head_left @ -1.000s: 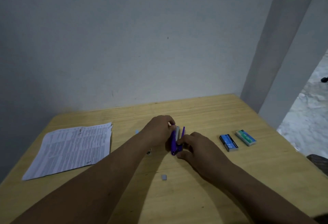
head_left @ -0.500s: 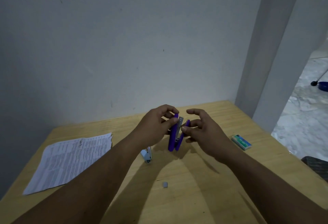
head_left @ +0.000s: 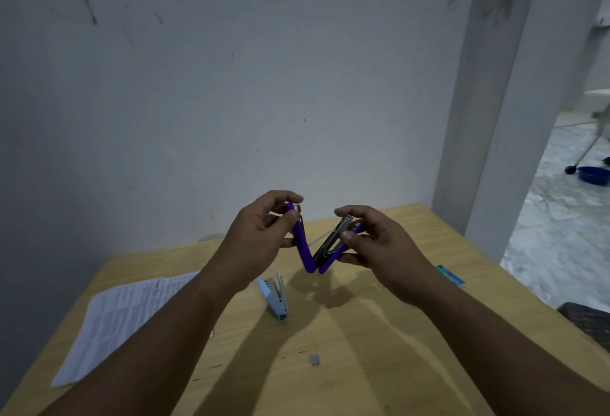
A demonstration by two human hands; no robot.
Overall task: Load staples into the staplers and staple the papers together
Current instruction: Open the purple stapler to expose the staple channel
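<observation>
From the head view, we have lifted the purple stapler [head_left: 308, 250] off the wooden table [head_left: 379, 333] and swung its top arm wide since half a second ago, so the metal staple channel now lies exposed, which we judge ready for loading. Our left hand [head_left: 260, 237] pinches the top arm; our right hand [head_left: 379, 244] grips the base and channel. Below the purple stapler lies the pale blue stapler [head_left: 275, 297], the papers [head_left: 122, 320] further left, a staple box [head_left: 450, 275] to its right, a small staple strip [head_left: 315, 359] nearer us.
</observation>
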